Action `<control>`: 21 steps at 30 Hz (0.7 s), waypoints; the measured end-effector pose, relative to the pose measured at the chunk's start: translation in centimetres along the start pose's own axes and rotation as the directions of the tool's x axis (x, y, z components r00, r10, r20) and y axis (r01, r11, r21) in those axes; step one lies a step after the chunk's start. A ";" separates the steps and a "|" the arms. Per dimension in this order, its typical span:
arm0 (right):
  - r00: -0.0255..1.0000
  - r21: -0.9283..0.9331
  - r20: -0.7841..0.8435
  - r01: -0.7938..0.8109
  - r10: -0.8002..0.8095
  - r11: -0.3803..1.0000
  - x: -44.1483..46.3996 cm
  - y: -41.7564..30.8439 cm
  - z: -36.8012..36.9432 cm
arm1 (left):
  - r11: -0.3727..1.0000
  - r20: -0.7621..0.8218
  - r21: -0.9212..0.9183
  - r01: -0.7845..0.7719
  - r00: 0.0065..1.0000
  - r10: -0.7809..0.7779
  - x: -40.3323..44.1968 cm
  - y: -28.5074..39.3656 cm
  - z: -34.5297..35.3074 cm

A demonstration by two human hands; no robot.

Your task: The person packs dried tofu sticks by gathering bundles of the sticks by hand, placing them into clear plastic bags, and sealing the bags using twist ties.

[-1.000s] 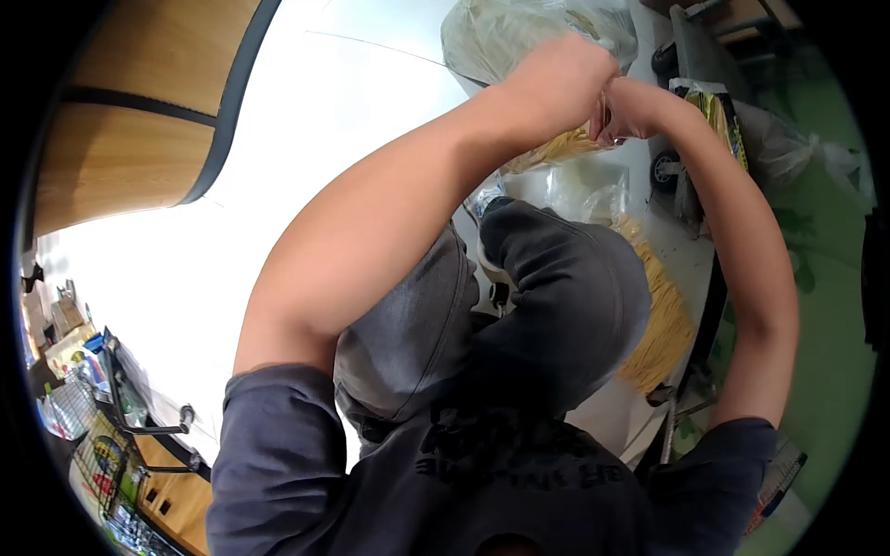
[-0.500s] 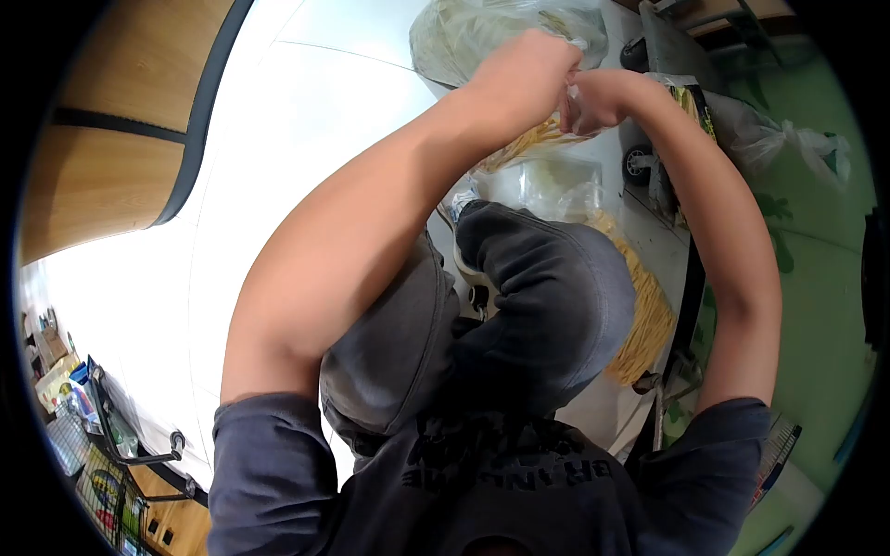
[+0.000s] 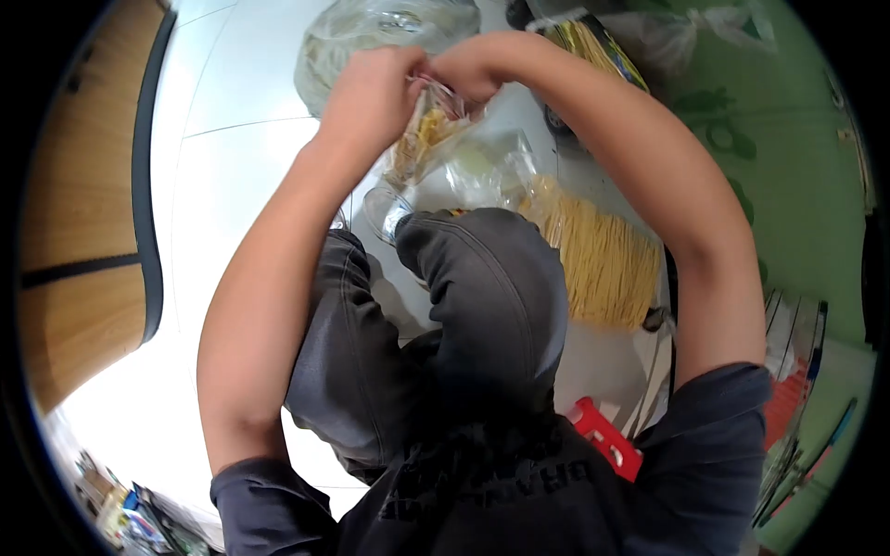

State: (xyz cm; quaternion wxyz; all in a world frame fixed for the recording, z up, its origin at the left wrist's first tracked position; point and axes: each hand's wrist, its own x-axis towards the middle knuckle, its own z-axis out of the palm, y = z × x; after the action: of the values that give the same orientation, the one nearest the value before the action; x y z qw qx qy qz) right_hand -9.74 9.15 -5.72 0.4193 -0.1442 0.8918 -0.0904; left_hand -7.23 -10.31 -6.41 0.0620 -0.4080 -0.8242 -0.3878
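Near the top of the head view, my left hand (image 3: 375, 88) is closed on the gathered mouth of a clear plastic bag (image 3: 431, 134) with yellowish strips inside. Close against it, my right hand (image 3: 468, 67) has its fingers closed on the same gathered plastic. The bag hangs below both hands, over the floor. Behind my left hand lies a large, cloudy plastic bag (image 3: 324, 51). Crumpled clear plastic (image 3: 487, 171) lies on the floor just right of the held bag. Long yellow sticks (image 3: 607, 264) in a bundle lie beside my right knee.
Wooden cabinet panels (image 3: 88, 204) with a dark edge stand at the left. A yellow and black package (image 3: 593, 46) is at the upper right, near a dark wheel. A red plastic object (image 3: 604, 439) is beside my right hip. A green wall (image 3: 807, 176) runs along the right.
The view has turned, so both hands and the floor items appear farther left. The held bag shows more below my hands, and the red object has come into sight.
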 end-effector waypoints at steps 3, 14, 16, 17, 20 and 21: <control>0.995 -0.330 0.085 0.072 -0.046 0.941 1.8 0.1 0.7 | 0.998 0.032 0.059 -0.025 0.999 0.023 0.0 -0.2 -0.1; 0.982 -0.382 -0.130 -0.176 0.136 0.907 0.6 -2.1 0.9 | 0.994 0.079 0.013 0.113 0.990 -0.114 -0.3 1.0 -1.0; 0.999 -0.419 0.004 -0.043 0.049 0.907 0.2 -2.1 0.4 | 0.991 0.067 -0.025 0.131 0.989 -0.129 -0.3 1.1 -1.1; 0.999 -0.410 -0.003 -0.048 0.051 0.911 0.2 -2.3 0.8 | 0.990 0.090 -0.018 0.143 0.986 -0.141 -0.3 1.1 -1.1; 0.978 -0.303 -0.134 -0.195 0.161 0.933 -0.3 -2.9 1.5 | 0.988 0.098 -0.017 0.151 0.984 -0.149 -0.4 1.0 -0.9; 0.969 -0.329 -0.170 -0.229 0.181 0.916 0.3 -2.9 1.6 | 0.989 0.103 -0.016 0.145 0.984 -0.142 -0.4 1.0 -1.0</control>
State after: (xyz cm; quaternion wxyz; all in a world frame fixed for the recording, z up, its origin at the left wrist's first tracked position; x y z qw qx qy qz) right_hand -8.14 6.25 -6.16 0.3327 -0.1145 0.9304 0.1027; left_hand -6.45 -10.85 -5.31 -0.0128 -0.3675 -0.8489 -0.3796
